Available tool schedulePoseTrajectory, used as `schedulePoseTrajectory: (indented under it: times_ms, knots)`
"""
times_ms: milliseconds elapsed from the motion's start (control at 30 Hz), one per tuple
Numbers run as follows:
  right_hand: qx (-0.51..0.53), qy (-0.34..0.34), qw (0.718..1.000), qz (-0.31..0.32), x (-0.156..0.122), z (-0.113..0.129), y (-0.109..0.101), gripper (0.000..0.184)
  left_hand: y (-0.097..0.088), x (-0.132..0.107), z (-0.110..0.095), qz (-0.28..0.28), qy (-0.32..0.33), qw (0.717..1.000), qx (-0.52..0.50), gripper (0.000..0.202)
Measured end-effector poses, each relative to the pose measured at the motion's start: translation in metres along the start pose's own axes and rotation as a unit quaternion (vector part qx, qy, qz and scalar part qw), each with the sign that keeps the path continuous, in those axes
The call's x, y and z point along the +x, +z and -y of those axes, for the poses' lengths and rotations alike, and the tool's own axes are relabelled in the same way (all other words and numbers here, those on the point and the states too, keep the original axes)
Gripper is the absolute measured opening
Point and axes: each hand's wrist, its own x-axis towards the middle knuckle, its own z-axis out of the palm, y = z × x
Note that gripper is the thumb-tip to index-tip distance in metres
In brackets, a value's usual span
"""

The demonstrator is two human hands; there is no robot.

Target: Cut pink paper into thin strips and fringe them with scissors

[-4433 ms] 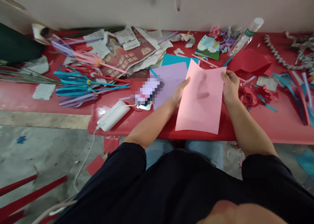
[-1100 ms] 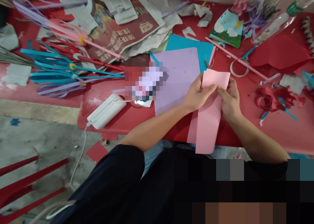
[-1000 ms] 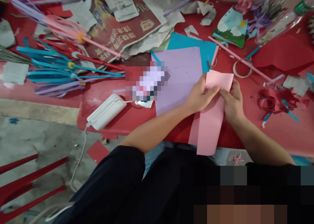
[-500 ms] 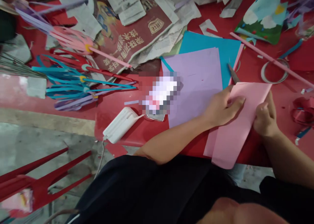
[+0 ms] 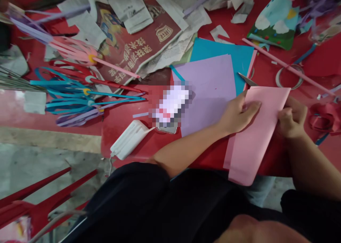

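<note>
A folded sheet of pink paper slants over the table's front edge, its lower end hanging past it. My left hand grips its left side, thumb on top and fingers underneath. At the opposite edge, my right hand is closed, thumb and curled fingers pinching the fold. Beyond the paper's top a pointed metal blade sticks out; the rest of that tool is hidden. Under my left forearm lies a purple sheet, overlapping a blue sheet.
Left of the sheets are a blurred-out phone and a white power bank with a cable. Paper-strip flowers and newspaper cover the far left. A tape roll, pink stick and red ribbon lie right.
The view has shifted a little. My right hand has slid slightly outward and up along the pink paper's right edge. My left hand keeps its hold.
</note>
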Motion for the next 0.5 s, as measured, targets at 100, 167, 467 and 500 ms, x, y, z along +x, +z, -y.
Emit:
schedulePoseTrajectory:
  times_ms: [100, 167, 467, 500]
  knots:
    - [0.085, 0.011, 0.996, -0.007, -0.008, 0.010, 0.011, 0.052, 0.000, 0.001, 0.001, -0.002, 0.012, 1.000, -0.003, 0.029]
    - [0.140, 0.051, 0.988, -0.027, -0.014, 0.021, 0.023, 0.044, -0.001, 0.003, 0.002, -0.004, 0.041, 0.999, -0.016, 0.028]
    - [0.203, 0.089, 0.975, -0.019, 0.008, 0.037, 0.058, 0.049, -0.026, 0.029, 0.009, -0.022, 0.118, 0.988, 0.094, 0.030]
    - [0.200, 0.097, 0.975, -0.009, 0.017, 0.037, 0.061, 0.050, -0.029, 0.032, 0.009, -0.030, 0.119, 0.988, 0.098, 0.031]
